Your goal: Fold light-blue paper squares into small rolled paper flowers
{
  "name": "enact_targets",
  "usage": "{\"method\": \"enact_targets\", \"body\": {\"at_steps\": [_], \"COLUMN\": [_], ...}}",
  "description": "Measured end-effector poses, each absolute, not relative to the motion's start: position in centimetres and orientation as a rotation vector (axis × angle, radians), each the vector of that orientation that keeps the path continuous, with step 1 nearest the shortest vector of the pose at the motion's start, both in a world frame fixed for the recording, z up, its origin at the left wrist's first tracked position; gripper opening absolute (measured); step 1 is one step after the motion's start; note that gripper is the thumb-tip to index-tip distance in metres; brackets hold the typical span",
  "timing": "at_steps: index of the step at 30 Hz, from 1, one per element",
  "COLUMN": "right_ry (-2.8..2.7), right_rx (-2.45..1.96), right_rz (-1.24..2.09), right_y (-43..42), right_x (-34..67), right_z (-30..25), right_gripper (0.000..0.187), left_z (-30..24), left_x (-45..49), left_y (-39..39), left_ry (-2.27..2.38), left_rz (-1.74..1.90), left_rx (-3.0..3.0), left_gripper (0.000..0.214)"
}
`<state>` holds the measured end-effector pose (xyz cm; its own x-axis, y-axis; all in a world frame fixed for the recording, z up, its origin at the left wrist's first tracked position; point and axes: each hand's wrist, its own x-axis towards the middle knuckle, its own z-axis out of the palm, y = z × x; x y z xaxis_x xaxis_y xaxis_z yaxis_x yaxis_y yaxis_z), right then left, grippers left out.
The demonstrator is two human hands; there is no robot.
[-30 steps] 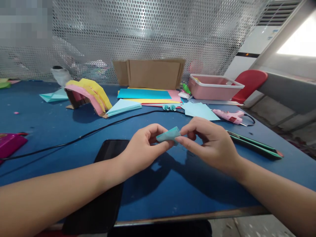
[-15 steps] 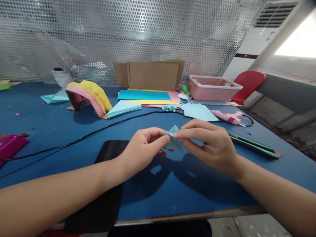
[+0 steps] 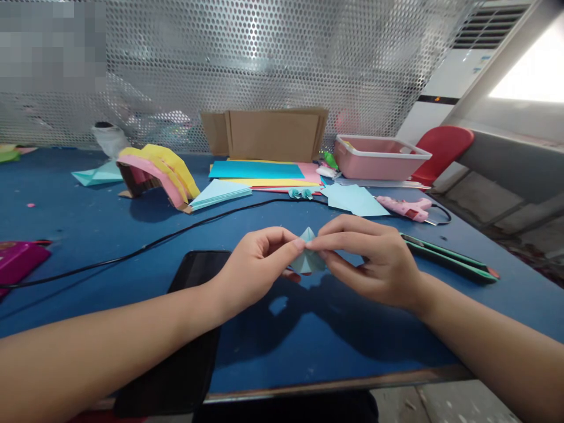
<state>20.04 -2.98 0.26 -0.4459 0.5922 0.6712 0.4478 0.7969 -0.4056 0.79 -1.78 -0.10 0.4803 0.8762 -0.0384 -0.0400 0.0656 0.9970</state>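
my left hand and right hand pinch the paper. it seems light, easily creased, best held by edges.

Light was moderate, with white glare upper right, a bright reflection on the metal sheet, soft shadows on the table below left hand and right hand, and pixelation upper left.

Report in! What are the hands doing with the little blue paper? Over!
Left hand and right hand: both pinching folded light-blue paper. Paper held above blue table. Black slab under left forearm, not blocking.
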Motion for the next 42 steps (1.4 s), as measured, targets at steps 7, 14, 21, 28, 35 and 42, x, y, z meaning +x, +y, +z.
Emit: {"method": "enact_targets", "body": {"at_steps": [7, 14, 21, 28, 35, 42], "right_ry": [-1.971, -1.995, -2.014, -1.805, -1.665, -1.818], "right_rx": [-0.934, -0.998, -0.968, -1.061, -1.089, -1.03], "right_rz": [0.525, 0.583, 0.67, 0.854, 0.933, 1.156], "right_y": [-2.9, -2.6, -2.7, -1.7, -1.6, -2.3], "right_x": [20.1, 19.9, 19.7, 20.4, 20.5, 20.1], "right_z": [0.6, 0.1, -0.2, 0.0, 0.0, -0.5], "right_gripper": [0.01, 0.008, 0.011, 0.009, 0.014, 0.023], "left_z": [-0.2, -0.5, -0.5, -0.8, -1.0, -0.7], "left_x": [0.6, 0.4, 0.3, 0.3, 0.4, 0.4], "left_y": [-2.1, -2.4, -2.3, -1.6, -1.4, -1.9], "left_ry": [0.896, 0.944, 0.916, 0.982, 0.931, 0.935], "left_rz": [0.839, 0.833, 0.815, 0.925, 0.85, 0.797], "left_rx": [1.574, 1.825, 1.973, 1.843, 1.745, 1.908], "left_gripper": [0.024, 0.021, 0.017, 0.021, 0.021, 0.02]}}
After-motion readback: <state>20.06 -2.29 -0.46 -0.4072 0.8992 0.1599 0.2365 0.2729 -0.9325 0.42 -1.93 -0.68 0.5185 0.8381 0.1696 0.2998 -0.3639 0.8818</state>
